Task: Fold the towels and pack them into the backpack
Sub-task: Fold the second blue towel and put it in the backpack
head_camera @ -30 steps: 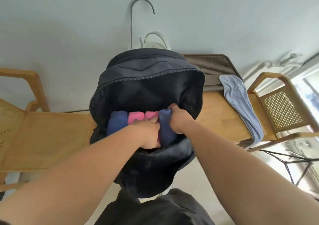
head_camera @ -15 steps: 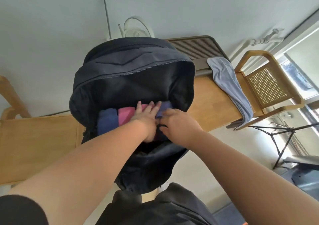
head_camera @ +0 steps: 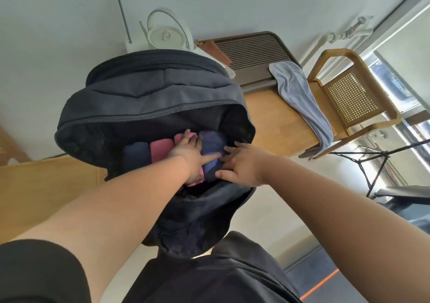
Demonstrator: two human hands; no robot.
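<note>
An open backpack (head_camera: 149,98) fills the centre, holding rolled towels: navy (head_camera: 136,155) at 9 o'clock, pink (head_camera: 161,148), then navy (head_camera: 213,143). Your left hand (head_camera: 188,154) presses flat, fingers spread; your right hand (head_camera: 244,165) rests open beside it. A grey towel (head_camera: 300,100) drapes the table (head_camera: 274,116) at 2 o'clock.

Bright daylight from right window (head_camera: 395,74), glare, wide-angle edge distortion

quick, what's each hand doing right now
Left hand: open, flat on the pink towel.
Right hand: open, fingers spread on the navy towel.
</note>
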